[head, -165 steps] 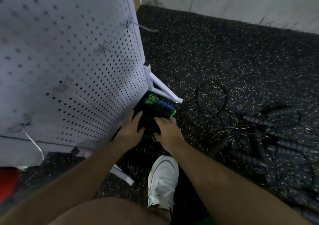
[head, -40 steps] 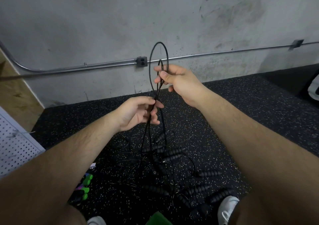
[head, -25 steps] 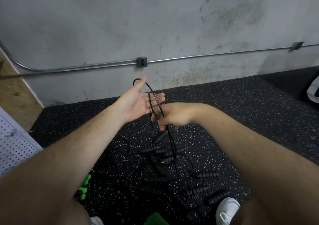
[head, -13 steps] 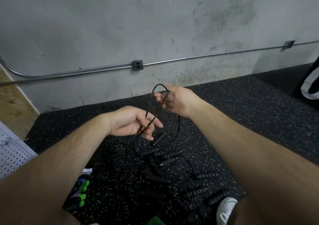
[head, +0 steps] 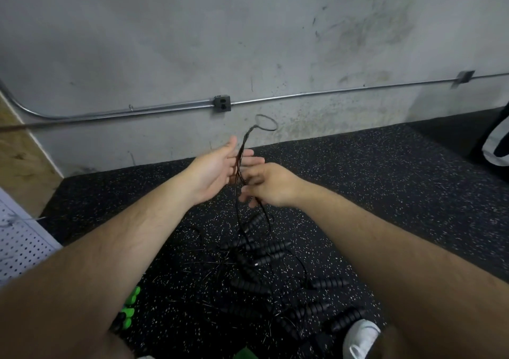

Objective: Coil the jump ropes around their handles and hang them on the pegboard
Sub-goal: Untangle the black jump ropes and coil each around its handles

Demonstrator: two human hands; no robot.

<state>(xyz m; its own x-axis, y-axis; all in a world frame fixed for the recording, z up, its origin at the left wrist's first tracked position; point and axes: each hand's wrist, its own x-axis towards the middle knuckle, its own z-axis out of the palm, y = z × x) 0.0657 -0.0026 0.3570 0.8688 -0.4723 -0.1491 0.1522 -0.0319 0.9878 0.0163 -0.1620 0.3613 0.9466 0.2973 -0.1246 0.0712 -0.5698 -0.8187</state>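
Black rope (head: 241, 149) lies doubled across my left hand (head: 217, 168), palm up, fingers straight. My right hand (head: 270, 185) pinches it just below, fingers curled. Handles (head: 264, 251) lie tangled on the speckled floor (head: 385, 179); the pegboard (head: 19, 245) stands far left.
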